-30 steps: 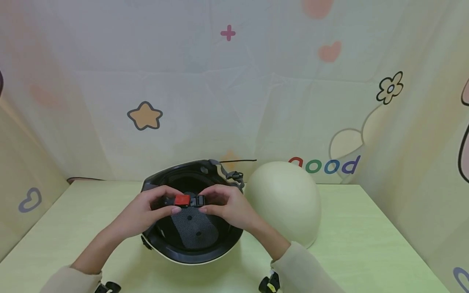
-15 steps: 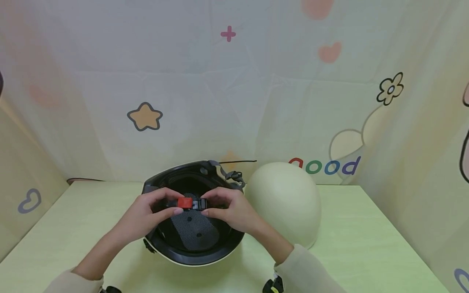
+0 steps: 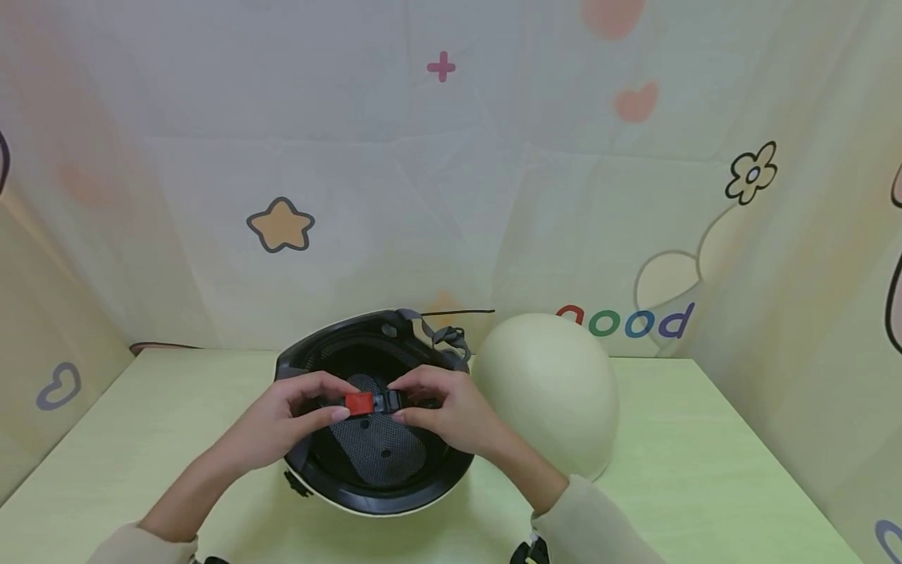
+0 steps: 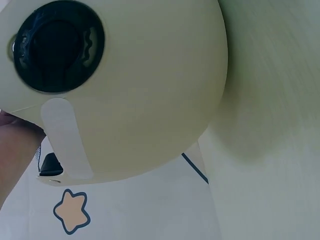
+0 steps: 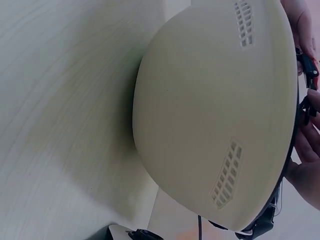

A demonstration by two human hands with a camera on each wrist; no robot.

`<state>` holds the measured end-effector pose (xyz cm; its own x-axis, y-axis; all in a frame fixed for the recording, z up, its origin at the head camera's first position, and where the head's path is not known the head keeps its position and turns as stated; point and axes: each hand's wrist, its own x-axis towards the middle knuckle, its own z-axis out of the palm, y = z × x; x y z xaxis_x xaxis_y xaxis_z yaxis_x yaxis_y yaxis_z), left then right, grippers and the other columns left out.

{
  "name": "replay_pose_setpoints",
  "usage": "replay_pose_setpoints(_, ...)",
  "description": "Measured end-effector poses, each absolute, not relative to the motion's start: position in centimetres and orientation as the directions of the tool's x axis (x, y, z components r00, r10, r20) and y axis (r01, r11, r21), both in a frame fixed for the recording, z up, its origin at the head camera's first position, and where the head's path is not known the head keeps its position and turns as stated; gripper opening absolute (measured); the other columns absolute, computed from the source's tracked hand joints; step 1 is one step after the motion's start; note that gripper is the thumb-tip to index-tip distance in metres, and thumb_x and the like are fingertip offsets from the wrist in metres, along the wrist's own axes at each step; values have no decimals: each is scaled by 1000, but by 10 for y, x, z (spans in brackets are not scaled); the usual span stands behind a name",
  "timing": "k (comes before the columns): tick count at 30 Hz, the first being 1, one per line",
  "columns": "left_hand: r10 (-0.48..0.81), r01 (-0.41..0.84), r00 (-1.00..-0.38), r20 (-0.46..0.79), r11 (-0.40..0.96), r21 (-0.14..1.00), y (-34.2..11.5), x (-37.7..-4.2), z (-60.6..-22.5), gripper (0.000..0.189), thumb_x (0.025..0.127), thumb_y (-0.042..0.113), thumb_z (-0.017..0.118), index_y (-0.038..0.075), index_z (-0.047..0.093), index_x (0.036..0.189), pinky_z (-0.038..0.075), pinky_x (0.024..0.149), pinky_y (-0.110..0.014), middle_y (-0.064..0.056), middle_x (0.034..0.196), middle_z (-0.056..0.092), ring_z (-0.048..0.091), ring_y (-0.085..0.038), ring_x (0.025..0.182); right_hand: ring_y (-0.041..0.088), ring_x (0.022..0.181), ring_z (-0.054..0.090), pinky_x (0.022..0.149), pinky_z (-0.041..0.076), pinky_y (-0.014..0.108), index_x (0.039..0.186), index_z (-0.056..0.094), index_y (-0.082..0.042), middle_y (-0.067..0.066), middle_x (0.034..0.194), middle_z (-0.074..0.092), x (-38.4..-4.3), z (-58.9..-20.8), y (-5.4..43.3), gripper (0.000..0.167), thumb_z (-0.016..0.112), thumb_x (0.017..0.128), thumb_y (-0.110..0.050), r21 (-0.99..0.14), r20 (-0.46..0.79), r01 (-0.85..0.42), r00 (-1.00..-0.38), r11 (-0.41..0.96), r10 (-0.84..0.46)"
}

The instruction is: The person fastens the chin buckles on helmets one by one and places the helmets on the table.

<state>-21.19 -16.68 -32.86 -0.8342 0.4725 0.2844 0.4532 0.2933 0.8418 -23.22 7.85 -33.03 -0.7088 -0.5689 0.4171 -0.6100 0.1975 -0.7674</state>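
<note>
A cream helmet (image 3: 395,504) lies upside down on the table in the head view, its black padded inside facing up. Above its opening, a red and black strap buckle (image 3: 361,403) is held between both hands. My left hand (image 3: 271,419) pinches the buckle's red end between thumb and fingers. The black end is pinched by my right hand (image 3: 447,407). Red and black parts meet in line; whether they are locked I cannot tell. In the right wrist view, fingertips hold the buckle (image 5: 310,72) past the helmet's rim. The left wrist view shows mostly the shell (image 4: 145,100).
A smooth cream dome (image 3: 546,392), like a second helmet, stands on the table (image 3: 705,470) close to the right of the first. A dark strap (image 3: 451,337) hangs at the helmet's far right rim. A printed curtain (image 3: 352,157) stands behind the table.
Both hands and the buckle have come slightly nearer to me and to the right. The helmet has shifted a little to the right. Both pinches on the buckle stay the same.
</note>
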Motion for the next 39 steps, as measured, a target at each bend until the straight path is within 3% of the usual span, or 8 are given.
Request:
replay_pose_setpoints(15,478,487,-818,320,281,827,-164,-209,-334,21,87,11,62,7,61,107,47,68,-29,-7,99,60,54,-20,86,17,86,59,78,51,35,102,64,3,13,97,62,-231,-334,80,25,70,77,1,-752,477,-646,-667,127,-572)
replay_pose_setpoints(39,496,523,-782,378,193,830,-167,-211,-344,16,85,5,62,4,62,101,46,63,-26,-7,94,60,52,-15,76,16,87,57,76,52,35,99,63,4,15,97,62,-229,-335,78,24,69,76,5,-761,480,-643,-651,91,-588)
